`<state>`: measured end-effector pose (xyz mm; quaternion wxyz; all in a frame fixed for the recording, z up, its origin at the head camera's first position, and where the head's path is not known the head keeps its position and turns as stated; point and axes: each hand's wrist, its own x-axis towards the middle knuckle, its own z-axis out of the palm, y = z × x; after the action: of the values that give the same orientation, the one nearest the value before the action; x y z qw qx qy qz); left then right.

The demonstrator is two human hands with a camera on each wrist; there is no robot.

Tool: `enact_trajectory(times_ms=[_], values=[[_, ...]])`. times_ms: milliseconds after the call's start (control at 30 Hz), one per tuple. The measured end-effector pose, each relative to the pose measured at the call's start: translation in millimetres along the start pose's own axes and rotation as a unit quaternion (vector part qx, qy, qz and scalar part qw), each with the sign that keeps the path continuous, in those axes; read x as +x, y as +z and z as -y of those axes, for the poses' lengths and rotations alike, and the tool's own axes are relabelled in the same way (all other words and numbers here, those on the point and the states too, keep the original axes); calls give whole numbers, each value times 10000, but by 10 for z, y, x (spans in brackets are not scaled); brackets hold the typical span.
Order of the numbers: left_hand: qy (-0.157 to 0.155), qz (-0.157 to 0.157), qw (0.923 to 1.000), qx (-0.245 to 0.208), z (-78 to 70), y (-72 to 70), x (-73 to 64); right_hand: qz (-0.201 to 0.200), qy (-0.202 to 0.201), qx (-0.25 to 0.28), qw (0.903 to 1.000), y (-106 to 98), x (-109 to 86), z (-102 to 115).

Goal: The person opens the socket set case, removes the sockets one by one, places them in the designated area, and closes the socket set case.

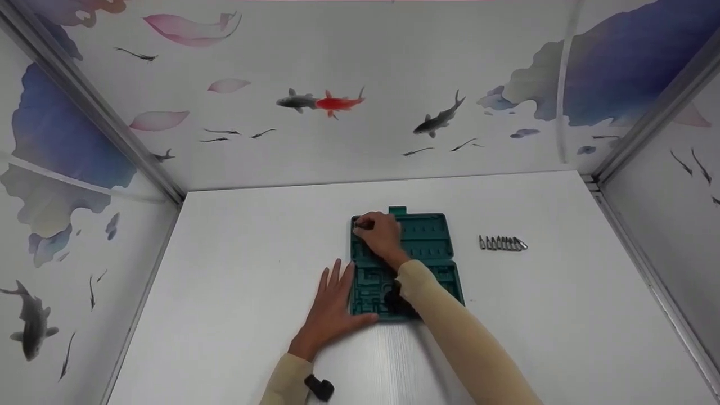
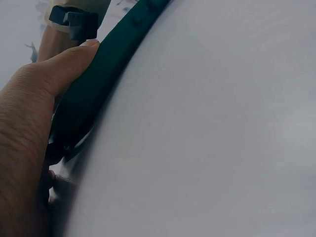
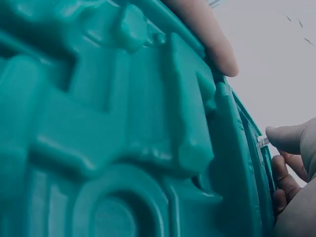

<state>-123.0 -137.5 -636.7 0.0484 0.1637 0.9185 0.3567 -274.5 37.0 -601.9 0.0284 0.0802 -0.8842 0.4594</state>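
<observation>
A green plastic tool case (image 1: 423, 253) lies unfolded flat on the white table, its moulded recesses facing up. My right hand (image 1: 381, 233) reaches over its far half, at the upper left corner. Thumb and fingers there pinch a small silver bit (image 3: 263, 141), mostly hidden by the hand. With fingers straight, my left hand (image 1: 333, 306) rests against the case's left side. Its thumb touches the near edge, as the left wrist view also shows. To the right of the case, a row of several silver bits (image 1: 502, 243) lies on the table.
The white table (image 1: 242, 270) stretches around the case on both sides. Printed panels with fish and petals (image 1: 382, 67) enclose it at the back, left and right. A green latch tab (image 1: 397, 210) sticks out from the case's far edge.
</observation>
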Motion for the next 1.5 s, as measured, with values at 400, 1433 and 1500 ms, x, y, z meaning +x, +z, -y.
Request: enact_trajectory(times_ms=[400, 1433, 1500], values=[[-5, 3, 10000, 82, 18, 19, 17, -271, 252, 1178, 9923, -60, 20, -8], [42, -167, 9997, 171, 23, 49, 1, -233, 987, 1054, 9892, -1972, -489, -946], [69, -155, 9997, 180, 15, 52, 11, -241, 1016, 908, 9904, -2055, -547, -986]])
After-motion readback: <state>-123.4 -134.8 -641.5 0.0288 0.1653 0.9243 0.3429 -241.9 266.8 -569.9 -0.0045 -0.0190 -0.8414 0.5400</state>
